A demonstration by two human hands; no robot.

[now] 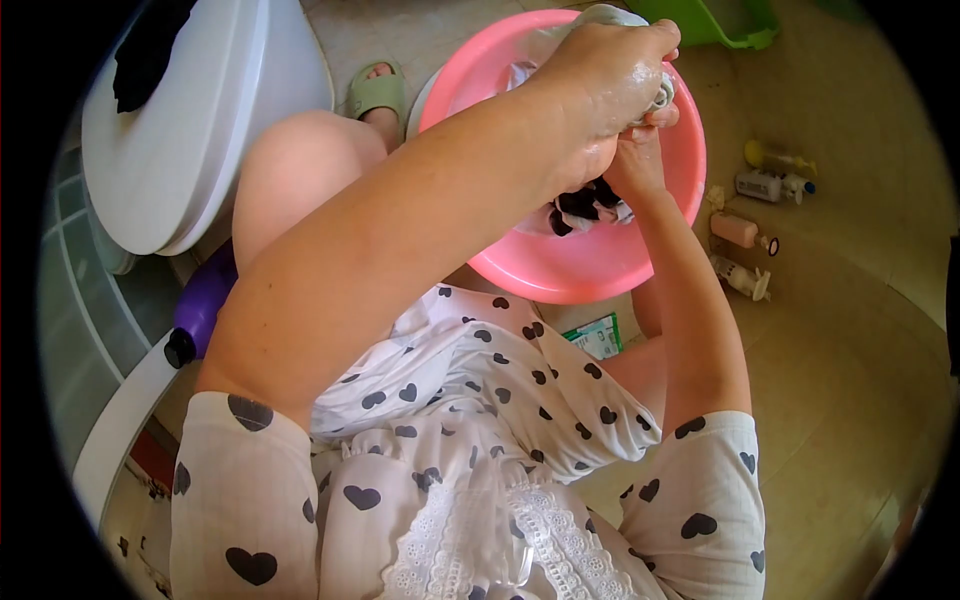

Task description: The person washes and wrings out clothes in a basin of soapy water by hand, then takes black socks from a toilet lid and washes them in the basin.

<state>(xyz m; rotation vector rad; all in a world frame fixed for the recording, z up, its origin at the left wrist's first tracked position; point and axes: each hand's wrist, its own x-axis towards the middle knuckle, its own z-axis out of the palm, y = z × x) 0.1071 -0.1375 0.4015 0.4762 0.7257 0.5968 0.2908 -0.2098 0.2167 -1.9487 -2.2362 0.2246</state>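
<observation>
Over the far right part of a pink basin [480, 70], both my hands are closed around a wet, twisted light-grey cloth [610, 15]. My left hand [620, 85], with suds on its skin, grips it from above. Just below, my right hand [640, 155] holds the cloth's lower end, with its fingers partly covered by the left hand. Folds of the cloth bulge out beyond the left hand and between the two hands. Black-and-white laundry [580, 210] lies in the basin beneath my forearms. What kind of garment the grey cloth is, I cannot tell.
A white lidded appliance [170, 140] with a black cloth [150, 50] on it stands at left, near a purple bottle [205, 300]. Several pump bottles [740, 230] line the right wall. A green tub [740, 25] is behind the basin; a green-and-white packet [597, 337] lies below it.
</observation>
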